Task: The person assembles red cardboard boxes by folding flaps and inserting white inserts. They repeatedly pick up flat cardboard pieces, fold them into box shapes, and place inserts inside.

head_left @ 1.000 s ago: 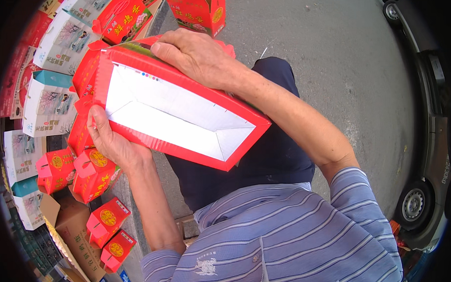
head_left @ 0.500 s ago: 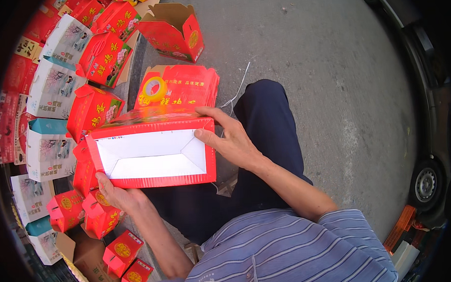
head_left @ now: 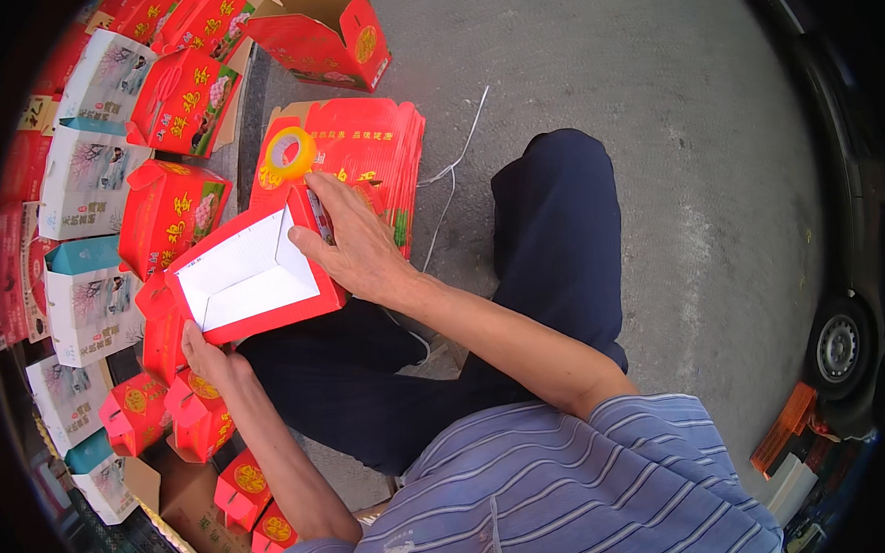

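A red cardboard gift box (head_left: 334, 292) with a white folded bottom panel is held tilted in front of me, its white face turned toward me. My left hand (head_left: 212, 364) grips its near left corner, the thumb along the edge and the fingers mostly hidden under it. At the right end, my right hand (head_left: 359, 245) is closed on the box, thumb on the white panel and fingers over the far edge. Just beyond it, a yellow roll of tape (head_left: 307, 156) rests on a stack of flattened red cartons (head_left: 398, 132).
Rows of standing red boxes (head_left: 179, 213) and white boxes with teal insides (head_left: 93, 177) crowd the left. An open red box (head_left: 303, 47) stands on the pavement ahead. White string (head_left: 467, 144) trails by the stack. A dark vehicle's wheel (head_left: 838, 348) is at far right.
The box has moved left and toward me and is now tilted, its right end higher. Both hands still hold it. My right knee has shifted right, and the view has turned a little.
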The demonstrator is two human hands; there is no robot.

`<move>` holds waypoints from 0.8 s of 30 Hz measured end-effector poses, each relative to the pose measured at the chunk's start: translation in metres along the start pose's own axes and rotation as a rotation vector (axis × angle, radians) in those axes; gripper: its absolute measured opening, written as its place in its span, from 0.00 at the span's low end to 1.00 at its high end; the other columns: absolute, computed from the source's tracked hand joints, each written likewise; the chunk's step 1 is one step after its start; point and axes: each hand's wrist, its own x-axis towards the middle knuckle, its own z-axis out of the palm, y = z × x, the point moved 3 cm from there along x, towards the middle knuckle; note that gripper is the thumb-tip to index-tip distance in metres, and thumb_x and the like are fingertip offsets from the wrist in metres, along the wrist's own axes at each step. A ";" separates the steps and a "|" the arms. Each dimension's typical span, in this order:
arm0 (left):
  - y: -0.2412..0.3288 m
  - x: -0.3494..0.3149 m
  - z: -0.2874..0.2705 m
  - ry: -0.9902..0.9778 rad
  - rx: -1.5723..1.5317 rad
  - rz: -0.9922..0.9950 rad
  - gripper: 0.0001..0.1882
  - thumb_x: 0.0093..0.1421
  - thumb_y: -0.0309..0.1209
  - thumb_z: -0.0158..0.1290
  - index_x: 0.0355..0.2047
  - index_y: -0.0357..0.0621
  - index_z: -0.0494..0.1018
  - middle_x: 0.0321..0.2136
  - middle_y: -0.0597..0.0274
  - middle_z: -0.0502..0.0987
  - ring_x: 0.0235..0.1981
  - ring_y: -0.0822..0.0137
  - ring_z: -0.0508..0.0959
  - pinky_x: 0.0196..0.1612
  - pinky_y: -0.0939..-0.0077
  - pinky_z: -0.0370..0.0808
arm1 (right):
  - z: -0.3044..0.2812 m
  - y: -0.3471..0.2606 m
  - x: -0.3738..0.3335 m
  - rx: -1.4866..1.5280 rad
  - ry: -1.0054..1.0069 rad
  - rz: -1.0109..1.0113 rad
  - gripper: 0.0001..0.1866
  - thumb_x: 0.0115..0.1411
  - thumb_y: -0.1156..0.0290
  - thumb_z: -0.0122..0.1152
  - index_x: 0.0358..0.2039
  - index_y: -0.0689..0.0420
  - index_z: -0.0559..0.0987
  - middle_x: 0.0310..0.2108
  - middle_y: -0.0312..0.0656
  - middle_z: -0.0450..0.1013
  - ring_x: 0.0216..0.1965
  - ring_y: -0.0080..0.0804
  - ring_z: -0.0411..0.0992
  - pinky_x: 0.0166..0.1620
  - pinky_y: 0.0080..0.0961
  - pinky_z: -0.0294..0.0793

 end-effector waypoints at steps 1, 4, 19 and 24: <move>0.003 0.001 0.000 -0.011 0.012 0.000 0.14 0.70 0.39 0.58 0.47 0.42 0.74 0.42 0.59 0.80 0.43 0.65 0.81 0.44 0.70 0.80 | 0.002 0.003 -0.001 0.001 0.011 -0.027 0.40 0.68 0.53 0.58 0.68 0.73 0.61 0.70 0.68 0.58 0.72 0.62 0.57 0.72 0.49 0.57; 0.011 0.004 0.002 -0.096 0.065 0.004 0.12 0.69 0.37 0.57 0.46 0.42 0.75 0.41 0.59 0.80 0.43 0.66 0.81 0.43 0.72 0.79 | -0.004 0.009 0.007 0.013 0.028 -0.026 0.40 0.69 0.50 0.57 0.68 0.71 0.63 0.69 0.67 0.60 0.71 0.61 0.59 0.71 0.48 0.60; 0.036 -0.027 0.026 -0.485 0.120 -0.013 0.32 0.74 0.43 0.53 0.71 0.38 0.62 0.58 0.55 0.75 0.56 0.67 0.77 0.59 0.69 0.75 | -0.024 0.050 0.062 0.177 0.156 0.147 0.31 0.76 0.49 0.40 0.50 0.69 0.77 0.52 0.63 0.75 0.57 0.58 0.71 0.61 0.43 0.66; 0.032 -0.028 0.025 -0.487 0.133 0.027 0.33 0.74 0.42 0.53 0.71 0.38 0.60 0.59 0.56 0.74 0.57 0.67 0.76 0.60 0.68 0.74 | -0.029 0.051 0.060 0.084 0.147 0.116 0.32 0.76 0.49 0.39 0.51 0.70 0.77 0.53 0.62 0.76 0.59 0.59 0.72 0.63 0.44 0.66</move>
